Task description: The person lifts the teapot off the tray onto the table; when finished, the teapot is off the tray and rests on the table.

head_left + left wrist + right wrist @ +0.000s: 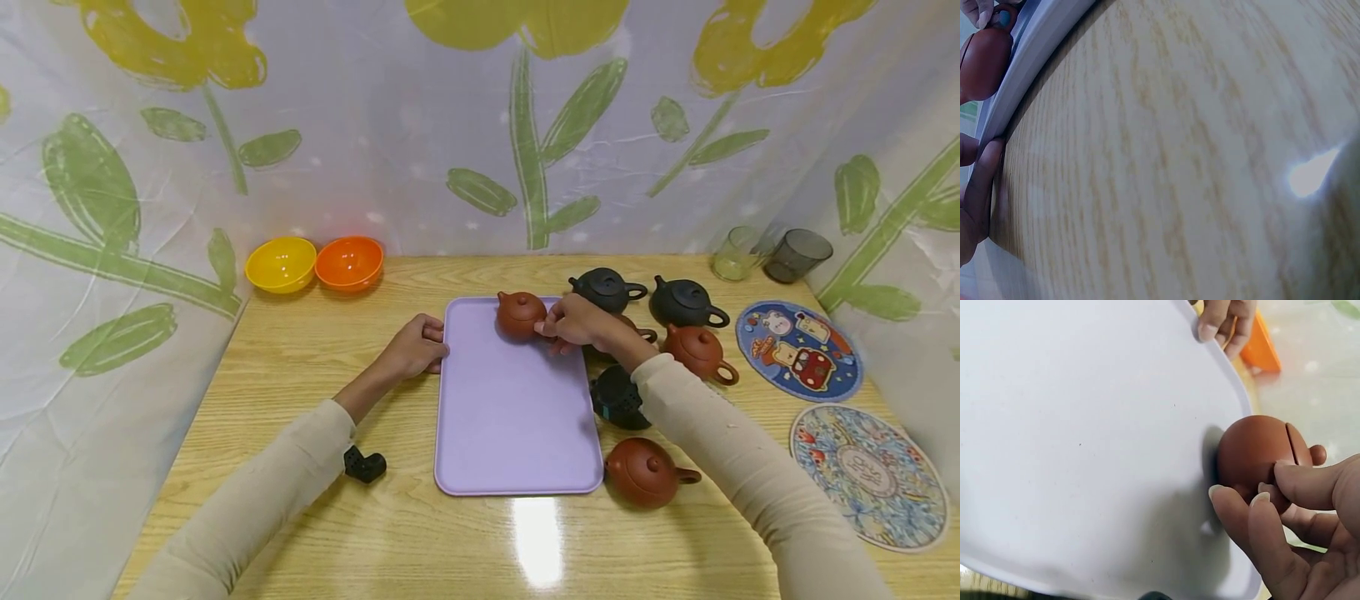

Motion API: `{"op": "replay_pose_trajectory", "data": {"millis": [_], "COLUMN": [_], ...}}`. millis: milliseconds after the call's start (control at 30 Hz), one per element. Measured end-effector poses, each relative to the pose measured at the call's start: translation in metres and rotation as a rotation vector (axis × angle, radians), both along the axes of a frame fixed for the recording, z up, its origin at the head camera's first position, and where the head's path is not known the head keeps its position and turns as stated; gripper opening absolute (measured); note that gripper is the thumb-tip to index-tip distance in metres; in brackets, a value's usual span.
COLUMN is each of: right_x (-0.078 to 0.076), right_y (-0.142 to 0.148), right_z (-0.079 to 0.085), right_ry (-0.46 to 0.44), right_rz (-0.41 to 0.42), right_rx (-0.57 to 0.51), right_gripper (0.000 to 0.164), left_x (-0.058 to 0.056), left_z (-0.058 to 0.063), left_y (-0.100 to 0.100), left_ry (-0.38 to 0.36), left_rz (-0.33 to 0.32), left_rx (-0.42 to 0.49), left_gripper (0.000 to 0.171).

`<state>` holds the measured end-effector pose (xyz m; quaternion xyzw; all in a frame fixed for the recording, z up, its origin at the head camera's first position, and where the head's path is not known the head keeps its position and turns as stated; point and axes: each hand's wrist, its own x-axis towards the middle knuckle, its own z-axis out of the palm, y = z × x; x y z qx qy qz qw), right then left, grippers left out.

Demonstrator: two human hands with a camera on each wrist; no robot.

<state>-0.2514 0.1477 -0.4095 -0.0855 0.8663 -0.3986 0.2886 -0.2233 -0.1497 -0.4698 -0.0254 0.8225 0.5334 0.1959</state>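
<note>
My right hand [573, 322] pinches the handle of a small reddish-brown teapot [521, 317] at the far end of a lilac tray [517, 417]. In the right wrist view, the thumb and fingers meet at the handle side of the teapot [1254, 453], and its lidded top faces right. At the tray's left rim, my left hand [412, 346] holds the edge. Its thumb lies over the rim in the right wrist view, while the left wrist view catches only some fingers [985, 169] against the tray's side.
Right of the tray stand black teapots [607, 289] and brown teapots [648, 472], several in all. Further right lie two round mats [801, 350], with two glasses [797, 255] behind. Yellow [281, 265] and orange [349, 263] bowls sit back left. A black object [365, 465] lies near my left sleeve.
</note>
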Motion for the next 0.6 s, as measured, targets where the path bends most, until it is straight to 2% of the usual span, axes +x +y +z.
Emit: {"op": "replay_pose_trajectory", "data": {"millis": [367,600], "right_x": [0.002,0.006], "right_y": [0.003,0.010], "right_z": [-0.001,0.008], "right_ry": [0.013,0.019], "right_rz": [-0.031,-0.023], "right_rx": [-0.038,-0.041], "right_gripper": [0.027,0.029], "left_x": [0.001,0.000], "left_z": [0.002,0.001], "left_y": [0.000,0.000], "left_ry": [0.000,0.001], "left_rz": [-0.004,-0.003], "left_rx": [-0.007,-0.004], "left_gripper": [0.049,0.048]}}
